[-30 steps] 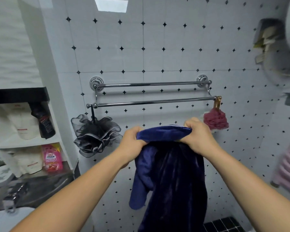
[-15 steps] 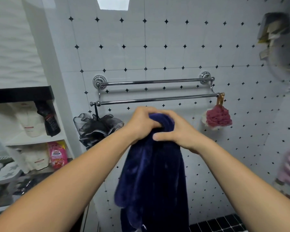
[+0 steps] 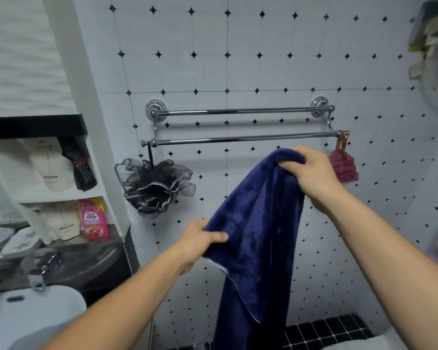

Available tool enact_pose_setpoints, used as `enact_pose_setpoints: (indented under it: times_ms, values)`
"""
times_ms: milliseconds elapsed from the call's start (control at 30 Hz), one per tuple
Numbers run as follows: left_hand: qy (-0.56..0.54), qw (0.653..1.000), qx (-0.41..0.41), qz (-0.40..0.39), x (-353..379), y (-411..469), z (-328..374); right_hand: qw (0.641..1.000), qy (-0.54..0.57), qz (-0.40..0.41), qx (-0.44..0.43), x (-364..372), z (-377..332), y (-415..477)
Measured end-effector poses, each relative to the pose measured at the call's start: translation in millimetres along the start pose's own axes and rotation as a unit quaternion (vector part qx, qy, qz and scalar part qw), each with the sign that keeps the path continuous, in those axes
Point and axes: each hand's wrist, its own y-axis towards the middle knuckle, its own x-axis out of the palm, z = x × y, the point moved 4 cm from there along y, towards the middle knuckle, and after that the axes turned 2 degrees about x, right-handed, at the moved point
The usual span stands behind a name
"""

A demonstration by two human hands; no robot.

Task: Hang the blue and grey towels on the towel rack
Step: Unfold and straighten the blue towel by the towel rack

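Below towel rack point(image 3: 240, 140), both hands gripping blue towel point(image 3: 258, 223) edges

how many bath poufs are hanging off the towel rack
2. A black mesh pouf hangs from the left end of the towel rack's lower bar; a red pouf hangs from its right end, partly behind the right hand.
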Motion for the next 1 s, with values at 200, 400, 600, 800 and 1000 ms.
enact_pose_setpoints:
  times_ms: [200,400,600,800,1000]
  values:
    - [-0.018,0.982,0.133,0.129,-34,16,95,0.973,-0.175,-0.146,0.038,-11,29,-14]
    - [0.129,0.963,0.236,0.005,40,8,154,0.970,-0.079,-0.217,-0.081,47,1,-17]
    - [-0.061,0.982,0.175,-0.044,37,4,88,0.991,-0.107,-0.074,-0.028,32,17,-8]
    - [0.147,0.983,0.096,0.060,49,8,-21,0.997,0.079,0.023,-0.012,26,-14,5]
    - [0.257,0.949,0.012,0.183,-13,9,-65,0.991,0.101,0.085,-0.026,-23,-27,12]
